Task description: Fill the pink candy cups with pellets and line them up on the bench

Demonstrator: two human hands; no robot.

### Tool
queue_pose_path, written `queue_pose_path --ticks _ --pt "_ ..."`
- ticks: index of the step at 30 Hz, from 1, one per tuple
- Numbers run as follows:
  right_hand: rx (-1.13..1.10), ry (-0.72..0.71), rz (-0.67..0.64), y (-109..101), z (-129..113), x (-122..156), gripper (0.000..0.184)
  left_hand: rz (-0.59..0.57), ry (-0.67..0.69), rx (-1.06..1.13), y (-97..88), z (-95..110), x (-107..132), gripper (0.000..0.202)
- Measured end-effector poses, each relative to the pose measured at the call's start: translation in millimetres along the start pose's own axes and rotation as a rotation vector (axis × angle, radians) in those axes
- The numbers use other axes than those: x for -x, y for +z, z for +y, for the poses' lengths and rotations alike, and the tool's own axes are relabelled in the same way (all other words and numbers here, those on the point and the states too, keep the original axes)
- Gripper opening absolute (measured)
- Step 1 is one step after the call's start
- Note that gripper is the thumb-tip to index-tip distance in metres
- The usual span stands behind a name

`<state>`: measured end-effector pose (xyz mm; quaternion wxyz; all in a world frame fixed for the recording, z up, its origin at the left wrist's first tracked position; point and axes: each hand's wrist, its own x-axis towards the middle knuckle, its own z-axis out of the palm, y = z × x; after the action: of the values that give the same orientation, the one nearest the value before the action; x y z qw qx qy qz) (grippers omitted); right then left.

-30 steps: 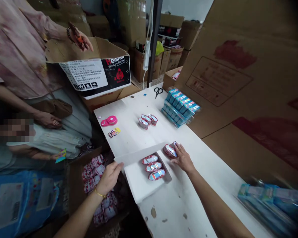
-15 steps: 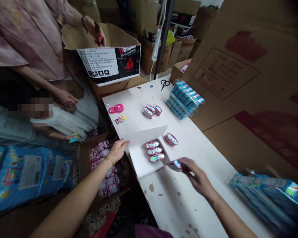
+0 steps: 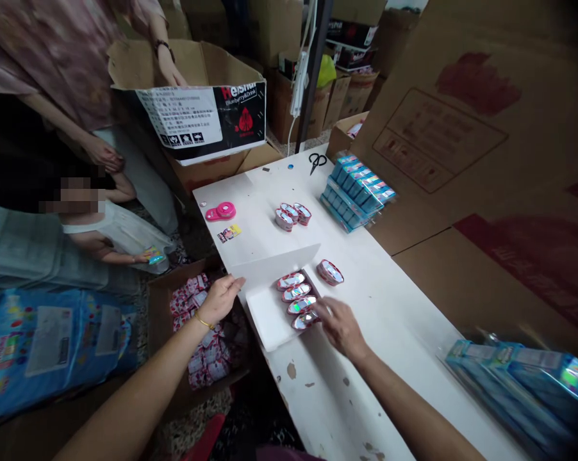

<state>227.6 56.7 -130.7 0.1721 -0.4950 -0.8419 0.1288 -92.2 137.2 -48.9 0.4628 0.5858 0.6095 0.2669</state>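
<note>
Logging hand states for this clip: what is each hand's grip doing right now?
Left hand: open, beside the white card, not holding anything.
Right hand: closed, holding a foil pack.

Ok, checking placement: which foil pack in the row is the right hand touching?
The last pack, at the near end, under the right hand; the other three are untouched.

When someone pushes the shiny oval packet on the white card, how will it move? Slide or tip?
The shiny oval packet probably slides easily, as its foil looks glossy. Its rounded shape may rock. It is likely light, being small beside the right hand.
</note>
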Motion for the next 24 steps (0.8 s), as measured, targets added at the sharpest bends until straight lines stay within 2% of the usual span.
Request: queue_pose_path --ticks 2,4,5,7,10,15,19,22,24 --pt "0.072 0.279 0.040 -2 19 -26 0.051 0.007 -0.004 0.003 -0.1 4 1 0.037" --pt "0.103 0.509 -0.062 1 41 -57 0.056 0.008 -0.007 0.011 -0.3 9 4 0.036" --pt "0.093 0.568 -0.132 3 51 -73 0.054 0.003 -0.010 0.016 -0.4 12 5 0.035" --pt "0.054 0.583 -0.202 7 67 -104 0.048 -0.010 -0.021 0.022 0.1 16 9 0.034" --pt "0.061 0.581 -0.129 8 82 -149 0.047 -0.022 -0.028 0.046 1.4 15 13 0.034" --pt "0.113 0.823 -0.029 15 119 -206 0.050 -0.031 -0.033 0.062 1.9 8 12 0.037" --pt "0.130 0.835 -0.048 23 144 -236 0.050 -0.029 -0.066 0.071 2.0 9 10 0.036" --pt "0.202 0.654 -0.058 27 138 -267 0.061 -0.053 -0.071 0.097 1.6 12 11 0.034" --pt "0.171 0.526 -0.156 33 127 -290 0.075 -0.068 -0.077 0.124 0.9 15 13 0.035"
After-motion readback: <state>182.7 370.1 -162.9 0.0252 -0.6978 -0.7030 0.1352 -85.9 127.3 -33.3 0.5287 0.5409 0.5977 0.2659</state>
